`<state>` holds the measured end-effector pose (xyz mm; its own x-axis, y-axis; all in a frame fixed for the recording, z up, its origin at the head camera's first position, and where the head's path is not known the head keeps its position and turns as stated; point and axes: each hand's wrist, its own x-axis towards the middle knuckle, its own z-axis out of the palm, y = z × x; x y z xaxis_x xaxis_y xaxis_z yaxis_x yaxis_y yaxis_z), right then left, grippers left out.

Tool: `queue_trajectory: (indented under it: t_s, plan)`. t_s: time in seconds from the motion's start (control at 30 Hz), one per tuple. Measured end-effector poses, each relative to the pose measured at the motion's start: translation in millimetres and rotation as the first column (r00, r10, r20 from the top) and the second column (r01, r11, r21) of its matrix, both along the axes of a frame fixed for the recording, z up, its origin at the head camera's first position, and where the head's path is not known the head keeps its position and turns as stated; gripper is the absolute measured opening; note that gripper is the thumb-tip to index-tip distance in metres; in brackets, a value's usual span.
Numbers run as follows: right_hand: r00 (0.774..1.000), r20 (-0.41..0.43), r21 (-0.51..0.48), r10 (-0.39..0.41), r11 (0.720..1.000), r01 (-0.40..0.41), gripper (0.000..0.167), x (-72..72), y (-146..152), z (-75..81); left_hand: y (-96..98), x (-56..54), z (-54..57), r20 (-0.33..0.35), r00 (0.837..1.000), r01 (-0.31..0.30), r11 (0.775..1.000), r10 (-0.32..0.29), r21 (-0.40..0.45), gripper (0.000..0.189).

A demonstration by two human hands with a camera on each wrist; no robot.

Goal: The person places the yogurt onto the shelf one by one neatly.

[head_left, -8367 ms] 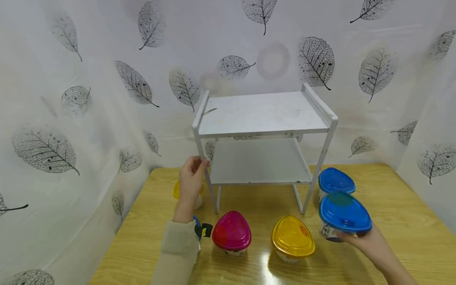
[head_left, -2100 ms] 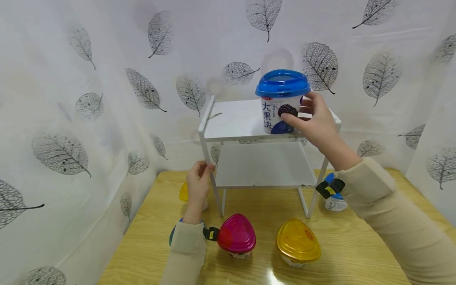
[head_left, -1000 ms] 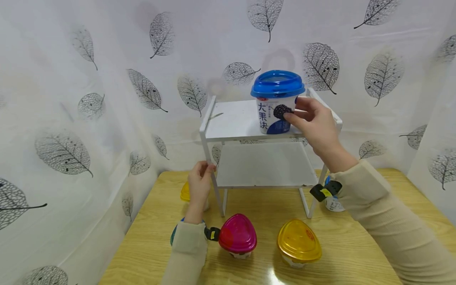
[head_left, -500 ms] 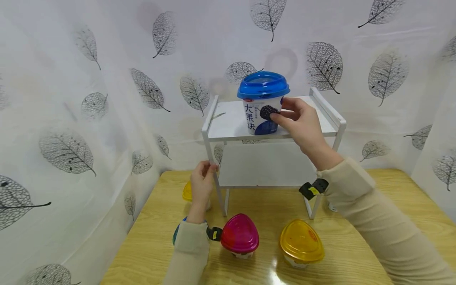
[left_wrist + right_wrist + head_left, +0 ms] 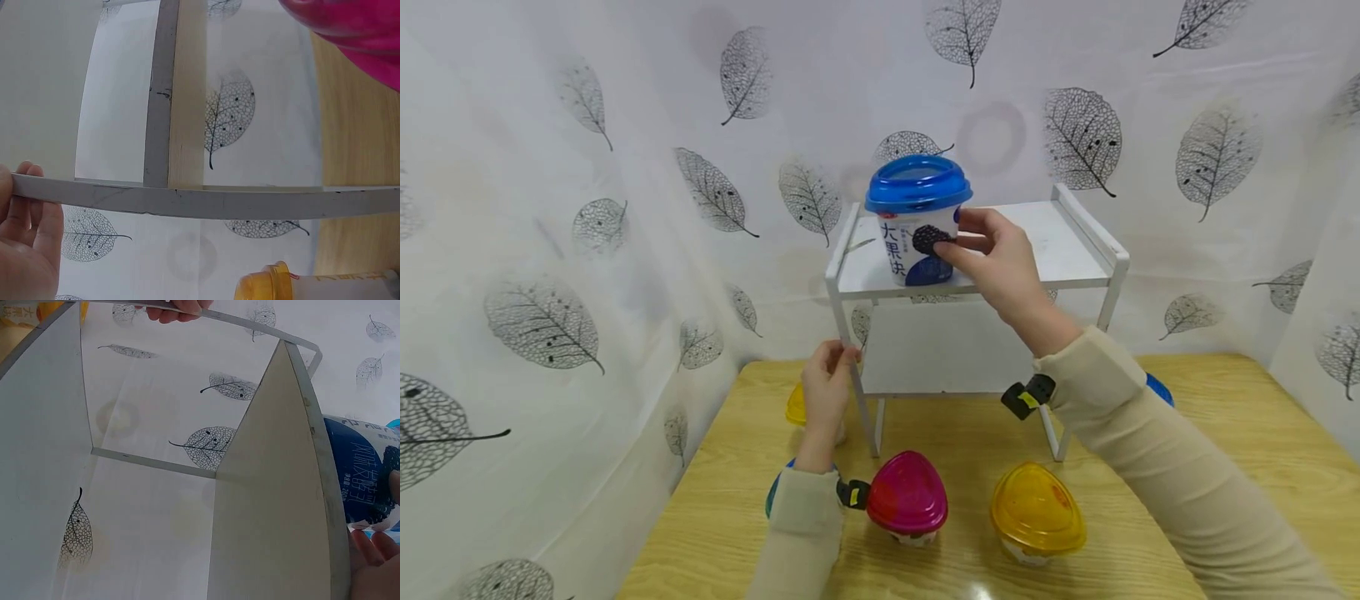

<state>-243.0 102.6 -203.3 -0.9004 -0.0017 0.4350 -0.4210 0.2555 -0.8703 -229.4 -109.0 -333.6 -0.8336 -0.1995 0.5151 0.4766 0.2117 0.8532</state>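
Note:
My right hand [image 5: 1000,258] grips a blue-lidded yogurt cup [image 5: 910,246] with a blackberry print, thumb on its front and fingers on its right side. The cup stands upright at the front edge of the white two-tier shelf's top board [image 5: 1022,242], left of the middle. In the right wrist view the cup's printed base [image 5: 359,469] shows right at the board's edge. Lower down, my left hand [image 5: 825,387] pinches the shelf's front left leg. The left wrist view shows the thumb and fingers on either side of that leg [image 5: 112,195].
A pink-lidded cup [image 5: 908,493] and a yellow-lidded cup [image 5: 1037,508] stand on the wooden table [image 5: 962,567] before the shelf. Another yellow-lidded cup [image 5: 795,405] and a blue-lidded one [image 5: 772,493] are partly behind my left arm. A blue lid [image 5: 1160,389] shows behind my right sleeve.
My right hand lifted the blue-lidded yogurt cup from the table's right side to the top board, then moved it left along the front edge. My left hand has stayed on the leg.

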Motion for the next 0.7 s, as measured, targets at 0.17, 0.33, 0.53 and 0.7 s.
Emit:
queue_trajectory:
  t_s: [0.17,0.33,0.53,0.7]
  plan:
    - [1.000,-0.013,0.012,0.005,1.000,-0.005,0.049,-1.5,-9,-0.4,-2.4,-5.2,-5.9,-0.026,1.000,-0.009,1.000,0.008,-0.022,0.017]
    - [1.000,-0.022,0.021,0.018,1.000,-0.018,0.047,-3.2,-17,-1.4,-2.5,-4.3,-5.5,-0.043,0.999,-0.013,1.000,0.012,-0.022,0.016]
    - [0.998,-0.042,0.010,0.044,0.999,-0.043,0.045,-5.4,-29,-2.6,-3.6,-4.3,-6.5,-0.043,0.999,-0.003,1.000,0.002,-0.017,0.016]
    - [0.997,-0.059,0.014,0.039,0.999,-0.039,0.046,-4.6,-37,-1.5,-2.9,-4.1,-6.4,-0.053,0.999,0.011,1.000,-0.012,-0.008,0.015]
